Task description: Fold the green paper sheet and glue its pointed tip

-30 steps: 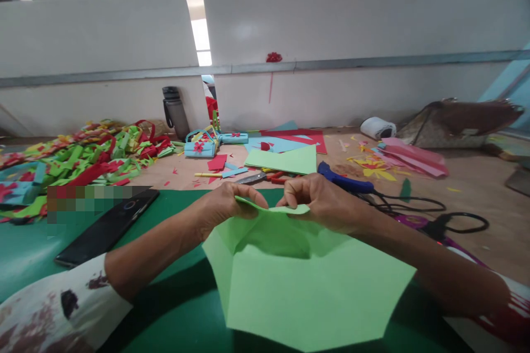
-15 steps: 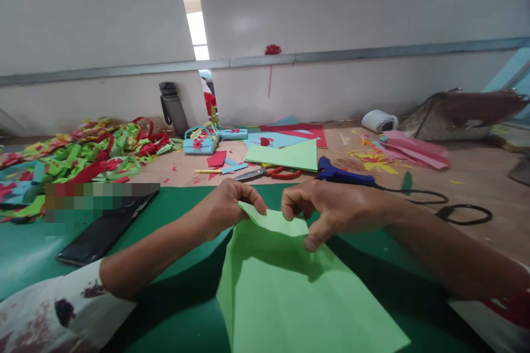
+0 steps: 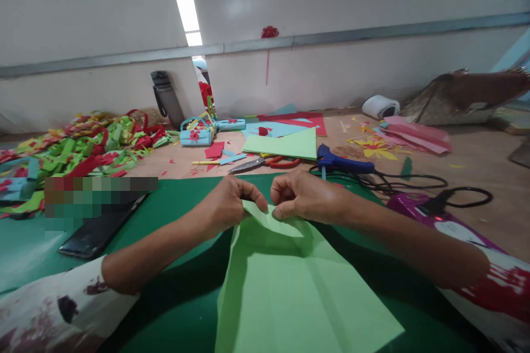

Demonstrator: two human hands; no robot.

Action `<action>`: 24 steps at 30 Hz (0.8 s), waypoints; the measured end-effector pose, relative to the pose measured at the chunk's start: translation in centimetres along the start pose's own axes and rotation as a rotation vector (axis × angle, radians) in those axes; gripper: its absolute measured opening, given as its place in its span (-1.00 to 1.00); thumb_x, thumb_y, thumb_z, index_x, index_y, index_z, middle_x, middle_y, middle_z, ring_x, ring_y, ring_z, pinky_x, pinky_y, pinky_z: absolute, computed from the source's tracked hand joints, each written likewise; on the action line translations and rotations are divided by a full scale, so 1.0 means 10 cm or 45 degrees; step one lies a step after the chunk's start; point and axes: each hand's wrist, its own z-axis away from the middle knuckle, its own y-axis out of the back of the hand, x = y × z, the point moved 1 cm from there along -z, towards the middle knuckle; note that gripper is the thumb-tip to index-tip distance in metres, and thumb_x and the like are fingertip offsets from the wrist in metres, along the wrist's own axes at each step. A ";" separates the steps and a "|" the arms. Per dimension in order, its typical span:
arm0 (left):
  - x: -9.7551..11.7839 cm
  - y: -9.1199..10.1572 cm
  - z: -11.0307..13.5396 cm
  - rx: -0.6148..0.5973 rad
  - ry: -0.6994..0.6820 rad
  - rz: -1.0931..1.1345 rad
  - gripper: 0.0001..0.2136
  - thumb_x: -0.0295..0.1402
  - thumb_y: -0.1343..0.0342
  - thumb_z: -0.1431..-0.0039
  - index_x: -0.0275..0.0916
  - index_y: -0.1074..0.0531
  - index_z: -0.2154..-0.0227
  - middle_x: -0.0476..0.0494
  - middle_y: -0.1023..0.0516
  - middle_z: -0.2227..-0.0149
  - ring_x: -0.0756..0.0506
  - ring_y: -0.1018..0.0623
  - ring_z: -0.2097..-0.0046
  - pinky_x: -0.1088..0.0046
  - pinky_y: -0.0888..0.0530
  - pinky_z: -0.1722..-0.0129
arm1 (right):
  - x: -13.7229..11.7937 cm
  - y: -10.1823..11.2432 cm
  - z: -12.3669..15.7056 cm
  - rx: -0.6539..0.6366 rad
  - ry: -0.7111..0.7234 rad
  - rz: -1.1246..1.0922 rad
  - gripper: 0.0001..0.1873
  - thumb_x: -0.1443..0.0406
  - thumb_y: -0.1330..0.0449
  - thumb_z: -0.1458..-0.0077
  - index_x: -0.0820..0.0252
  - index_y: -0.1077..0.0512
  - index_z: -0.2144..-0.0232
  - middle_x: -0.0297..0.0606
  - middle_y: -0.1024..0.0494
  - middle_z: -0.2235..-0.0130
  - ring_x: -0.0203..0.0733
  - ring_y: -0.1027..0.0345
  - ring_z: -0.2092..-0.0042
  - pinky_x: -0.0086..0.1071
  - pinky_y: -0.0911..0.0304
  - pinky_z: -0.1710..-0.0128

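Note:
A large light green paper sheet (image 3: 285,287) stretches toward me over the dark green mat (image 3: 178,287). Its far edge is folded over into a narrow flap. My left hand (image 3: 232,201) pinches the left end of that flap between thumb and fingers. Close beside it, my right hand (image 3: 300,196) is closed with thumb and index finger on the flap near its middle. The flap's right end curls loose below the right hand. Faint crease lines run along the sheet.
Beyond the mat lie scissors (image 3: 285,162), a blue glue gun (image 3: 343,162) with its cord, and stacked green paper (image 3: 285,144). A phone (image 3: 99,231) and a heap of paper strips (image 3: 83,146) are at left. A purple power strip (image 3: 409,207) sits at right, partly behind my forearm.
My right hand has moved left along the flap, from its right end toward my left hand, and its fingers have closed. The left hand keeps its pinch. The view has tilted down slightly.

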 end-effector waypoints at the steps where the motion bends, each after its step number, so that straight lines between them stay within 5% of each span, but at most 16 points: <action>1: 0.00 0.00 0.00 -0.015 0.018 0.015 -0.89 -0.49 -0.20 0.27 -0.34 -0.50 0.54 -0.08 -0.53 0.58 -0.02 -0.46 0.56 0.49 -0.39 0.53 | 0.01 -0.01 -0.01 0.007 0.002 -0.012 -0.86 0.34 -0.22 0.23 0.20 -0.31 0.52 -0.44 -0.38 0.58 -0.39 -0.20 0.53 -0.52 -0.04 0.60; 6: 0.00 0.02 0.01 -0.108 0.088 0.103 -0.81 -0.58 -0.16 0.33 -0.34 -0.50 0.51 -0.11 -0.57 0.47 -0.06 -0.50 0.47 0.50 -0.41 0.52 | 0.06 -0.04 -0.05 0.004 -0.004 0.000 -0.83 0.37 -0.21 0.26 0.21 -0.35 0.47 -0.40 -0.42 0.54 -0.34 -0.25 0.49 -0.51 -0.10 0.57; 12: -0.04 0.10 0.05 -0.285 0.141 0.193 -0.73 -0.50 -0.19 0.16 -0.31 -0.46 0.29 -0.19 -0.59 0.33 -0.13 -0.57 0.36 0.47 -0.43 0.44 | 0.04 -0.04 -0.05 -0.030 -0.019 -0.016 -0.84 0.36 -0.19 0.24 0.21 -0.38 0.46 -0.40 -0.42 0.53 -0.34 -0.24 0.48 -0.50 -0.10 0.56; 24: -0.05 0.04 0.06 -0.155 0.091 0.062 -0.71 -0.48 -0.19 0.21 -0.30 -0.49 0.30 -0.13 -0.59 0.40 -0.09 -0.53 0.47 0.49 -0.38 0.50 | -0.04 -0.07 0.01 -0.093 -0.074 -0.067 -0.91 0.31 -0.13 0.15 0.23 -0.40 0.58 -0.47 -0.26 0.64 -0.44 -0.03 0.60 -0.51 0.10 0.64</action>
